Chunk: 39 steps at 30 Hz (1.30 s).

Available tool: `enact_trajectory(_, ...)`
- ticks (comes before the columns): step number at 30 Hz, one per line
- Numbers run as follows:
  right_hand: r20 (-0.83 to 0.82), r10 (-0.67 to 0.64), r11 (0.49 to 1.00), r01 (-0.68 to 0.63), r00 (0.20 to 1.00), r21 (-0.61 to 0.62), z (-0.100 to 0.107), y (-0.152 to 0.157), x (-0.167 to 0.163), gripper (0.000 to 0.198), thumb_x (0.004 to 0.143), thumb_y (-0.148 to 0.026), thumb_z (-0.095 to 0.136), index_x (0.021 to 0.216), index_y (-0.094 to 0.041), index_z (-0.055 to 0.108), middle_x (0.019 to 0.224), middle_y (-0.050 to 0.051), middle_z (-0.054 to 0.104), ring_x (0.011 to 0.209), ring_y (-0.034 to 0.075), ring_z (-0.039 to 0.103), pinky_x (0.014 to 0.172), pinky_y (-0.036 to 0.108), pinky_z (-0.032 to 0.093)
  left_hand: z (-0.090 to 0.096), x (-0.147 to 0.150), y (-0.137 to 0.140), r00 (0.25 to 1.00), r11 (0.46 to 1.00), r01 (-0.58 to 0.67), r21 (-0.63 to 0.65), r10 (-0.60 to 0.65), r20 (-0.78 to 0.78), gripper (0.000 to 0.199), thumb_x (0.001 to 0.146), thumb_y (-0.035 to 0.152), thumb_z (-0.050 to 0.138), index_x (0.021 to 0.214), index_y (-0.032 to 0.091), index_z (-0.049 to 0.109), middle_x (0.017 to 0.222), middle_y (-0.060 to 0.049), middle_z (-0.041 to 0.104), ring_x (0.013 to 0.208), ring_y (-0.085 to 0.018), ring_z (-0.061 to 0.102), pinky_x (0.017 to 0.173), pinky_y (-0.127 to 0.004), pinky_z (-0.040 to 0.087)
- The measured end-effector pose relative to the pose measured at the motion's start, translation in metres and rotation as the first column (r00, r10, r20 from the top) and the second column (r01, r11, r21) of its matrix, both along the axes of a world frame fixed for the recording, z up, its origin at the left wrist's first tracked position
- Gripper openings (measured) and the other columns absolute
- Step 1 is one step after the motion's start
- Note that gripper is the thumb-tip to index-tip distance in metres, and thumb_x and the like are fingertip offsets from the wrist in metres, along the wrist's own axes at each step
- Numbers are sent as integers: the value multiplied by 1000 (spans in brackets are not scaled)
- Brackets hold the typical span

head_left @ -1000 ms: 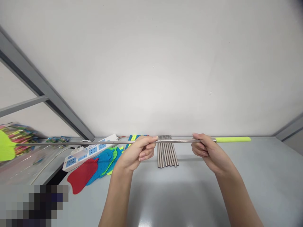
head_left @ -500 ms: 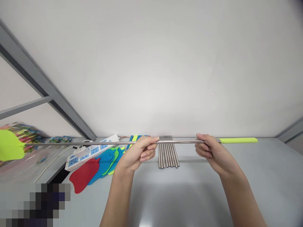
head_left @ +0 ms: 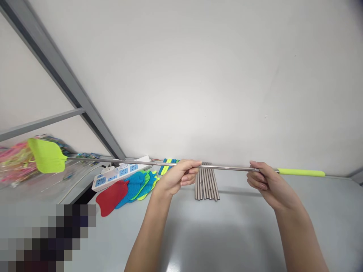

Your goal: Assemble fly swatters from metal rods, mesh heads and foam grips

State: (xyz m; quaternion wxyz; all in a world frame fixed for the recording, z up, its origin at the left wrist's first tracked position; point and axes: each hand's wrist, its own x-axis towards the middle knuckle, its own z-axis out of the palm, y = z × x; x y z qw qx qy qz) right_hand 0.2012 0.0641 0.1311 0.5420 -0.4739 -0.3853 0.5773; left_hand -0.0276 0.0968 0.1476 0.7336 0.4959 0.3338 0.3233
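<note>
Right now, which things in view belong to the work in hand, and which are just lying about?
Likely part of the work:
yellow-green swatter, held by the left hand and right hand
loose metal tubes
swatter heads
coloured sticks

Apparently just lying about:
power strip
bagged items, blurred

Wall (head_left: 198,94): glowing brightly above the left hand (head_left: 178,179) and right hand (head_left: 262,181), darkening at the corner far up and right of them.
Table (head_left: 241,215): carrying a broad soft shadow below and between the hands, a white glare spot (head_left: 172,265) showing below the left one; light is seemingly coming from overhead.
Rod (head_left: 227,167): catching thin highlights between the hands.
Bags (head_left: 14,166): shining and blurring far left of both hands.
Beam (head_left: 64,71): slanting, seemingly stretched by the lens, up and left.
Pixel blocks (head_left: 52,238): masking a patch below left.
</note>
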Motion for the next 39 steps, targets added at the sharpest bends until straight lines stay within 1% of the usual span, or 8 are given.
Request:
enact_trajectory(8,11,-22,1000,22,1000,-4,-3,-1,15,43,74,-32,51,49,-20,18,47,-7,9,41,7,14,42,26,20,-4,8,1,1000,1000,15,-13,-15,8,34,75,28,46,48,17,29,34,10,17,29,-1,16,35,-18,16)
enact_trajectory(15,-39,-77,997,78,996,13,-7,-4,27,40,71,-30,54,50,-20,21,47,-7,11,39,7,14,40,25,20,-7,18,4,1000,999,14,-44,-15,-12,35,75,29,46,47,17,28,35,10,18,29,-1,17,35,-18,20)
enact_trajectory(19,-64,-69,998,69,996,6,-8,-5,31,39,71,-31,54,50,-19,22,46,-8,13,38,6,14,39,24,19,-6,18,5,999,999,28,-46,-30,-34,35,75,30,46,48,16,30,36,10,17,29,-1,17,35,-18,21)
enact_trajectory(26,-35,-48,999,49,998,22,-10,-4,35,42,70,-31,54,49,-19,20,45,-8,12,38,5,13,40,24,20,-5,18,5,997,998,26,-49,-29,-68,34,75,30,46,49,16,29,37,10,20,28,0,19,36,-18,22)
enact_trajectory(32,-57,-29,999,31,998,34,-10,-4,38,41,70,-30,54,49,-19,21,46,-8,14,38,5,13,39,24,19,-5,19,6,995,996,45,-72,-51,-82,35,76,31,46,48,17,29,35,10,20,28,-1,19,36,-18,23)
enact_trajectory(35,-65,-4,999,6,998,43,-10,-4,40,40,71,-30,53,49,-19,21,45,-7,13,38,5,13,39,24,18,-4,18,6,995,996,45,-74,-51,-86,36,76,31,45,48,17,28,35,10,20,28,-1,20,36,-18,23)
enact_trajectory(39,-75,-8,998,12,997,54,-11,-4,49,41,72,-27,52,47,-18,21,45,-7,13,38,5,13,40,24,18,-5,23,4,995,995,62,-79,-68,-75,35,77,31,44,49,17,28,36,10,20,28,-1,20,35,-18,20)
